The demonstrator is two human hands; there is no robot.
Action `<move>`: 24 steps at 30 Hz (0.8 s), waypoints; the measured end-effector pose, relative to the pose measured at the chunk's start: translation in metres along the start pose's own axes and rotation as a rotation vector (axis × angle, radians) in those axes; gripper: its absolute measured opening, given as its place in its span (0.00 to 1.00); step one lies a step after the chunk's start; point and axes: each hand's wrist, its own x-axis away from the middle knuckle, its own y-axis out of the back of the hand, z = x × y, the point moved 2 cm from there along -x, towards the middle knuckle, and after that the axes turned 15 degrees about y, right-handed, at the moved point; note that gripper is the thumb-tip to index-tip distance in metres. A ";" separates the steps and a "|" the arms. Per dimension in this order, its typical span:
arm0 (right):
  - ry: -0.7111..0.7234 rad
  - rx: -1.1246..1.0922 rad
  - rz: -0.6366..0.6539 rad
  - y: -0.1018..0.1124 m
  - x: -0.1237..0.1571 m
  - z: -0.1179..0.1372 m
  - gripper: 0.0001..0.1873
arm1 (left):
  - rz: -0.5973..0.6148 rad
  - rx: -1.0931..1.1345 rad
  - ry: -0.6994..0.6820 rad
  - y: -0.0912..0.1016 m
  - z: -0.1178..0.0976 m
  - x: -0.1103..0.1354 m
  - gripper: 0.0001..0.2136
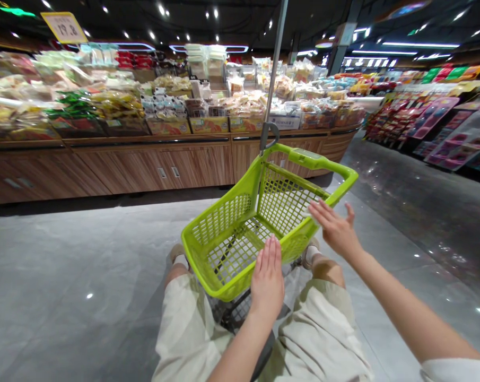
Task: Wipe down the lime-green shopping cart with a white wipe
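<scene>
A lime-green plastic mesh shopping basket [202, 268] sits on a wheeled cart frame [234, 313] right in front of me. My left hand [267, 281] lies flat on its near rim, fingers straight, gripping nothing. My right hand [335, 228] hangs just above the basket's right rim, palm down with fingers spread, and holds nothing. Only the mesh floor shows inside the basket. A thin metal pole [273, 69] rises from the far side of the basket. Below my hands are my beige shorts [188, 329].
A wooden display counter [152, 170] piled with bagged snacks [243, 103] curves along the front. A price sign [63, 27] hangs at upper left. Racks of pink packaged goods [442, 132] line the right. A polished grey floor [64, 265] surrounds the cart.
</scene>
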 end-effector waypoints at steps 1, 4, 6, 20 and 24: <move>-0.049 0.027 -0.009 0.001 -0.001 -0.011 0.40 | 0.002 0.002 -0.001 0.000 0.000 0.000 0.38; -0.163 0.040 -0.040 0.002 -0.003 -0.008 0.40 | 0.004 0.005 0.001 -0.002 -0.002 -0.001 0.38; -0.170 -0.014 -0.046 0.000 -0.005 0.023 0.42 | 0.003 0.007 0.009 -0.003 -0.003 0.000 0.39; 0.161 -0.113 0.021 -0.005 0.005 0.061 0.40 | -0.009 0.012 -0.003 0.002 0.002 0.001 0.39; -0.030 0.051 -0.036 0.003 0.008 -0.006 0.37 | -0.007 0.013 -0.005 0.001 0.001 0.001 0.38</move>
